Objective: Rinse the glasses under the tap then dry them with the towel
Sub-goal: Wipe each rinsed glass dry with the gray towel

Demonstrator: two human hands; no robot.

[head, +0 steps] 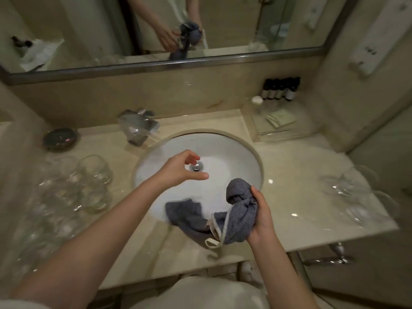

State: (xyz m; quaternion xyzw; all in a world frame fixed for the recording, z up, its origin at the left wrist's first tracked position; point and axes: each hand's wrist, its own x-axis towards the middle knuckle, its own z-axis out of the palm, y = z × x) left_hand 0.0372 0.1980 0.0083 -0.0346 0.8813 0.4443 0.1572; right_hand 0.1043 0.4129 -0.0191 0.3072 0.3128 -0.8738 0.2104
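Two hands work above the sink (234, 150): our right hand (262, 216) bunches the towel (236, 217) for drying, our left hand (180, 169) hovers released, holding nothing.

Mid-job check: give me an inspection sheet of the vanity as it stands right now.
Surface: beige stone counter around a white sink; tap at its back left.
Job's things: clear glasses grouped left of the sink; more glasses, blurred, on the right; grey towel.
Clutter: dark dish, small dark bottles, clear tray.
Grippers: left hand empty over the sink; right hand grips the towel.
Cables: nothing seen.
Surroundings: mirror above.
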